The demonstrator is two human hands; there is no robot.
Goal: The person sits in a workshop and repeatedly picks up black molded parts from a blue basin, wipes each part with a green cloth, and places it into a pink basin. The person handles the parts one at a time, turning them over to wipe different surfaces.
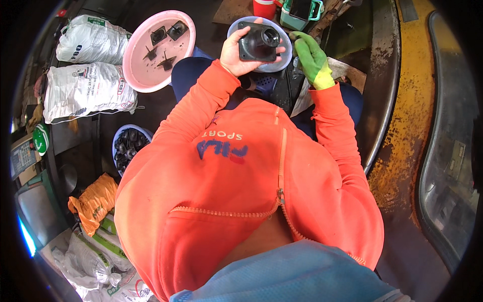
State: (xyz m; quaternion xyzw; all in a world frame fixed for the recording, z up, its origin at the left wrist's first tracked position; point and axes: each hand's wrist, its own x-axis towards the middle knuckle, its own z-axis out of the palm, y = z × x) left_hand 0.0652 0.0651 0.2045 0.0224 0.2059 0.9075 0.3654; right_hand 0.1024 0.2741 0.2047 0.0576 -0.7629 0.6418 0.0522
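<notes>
Over a light-blue basin [285,63], my bare left hand [231,54] is closed around a black moulded part [257,44]. The part looks like rubber or plastic, with a square flange, holes at its corners and a round hollow neck that points right. My fingertips show beyond its far and right edges. Just to the right, my right hand [311,56] wears a green and yellow glove. Its fingers are bent and pressed together near the basin's right rim, apart from the black part. Whatever they may pinch is too small to make out.
A pink basin [132,63] at the left holds several black parts [168,61]. Below it, a blue-rimmed tub [146,132] is full of dark pieces. White sacks [90,89] lie far left. A red container [264,9] and a teal box [301,19] stand beyond; rusty yellow metal [402,126] rises right.
</notes>
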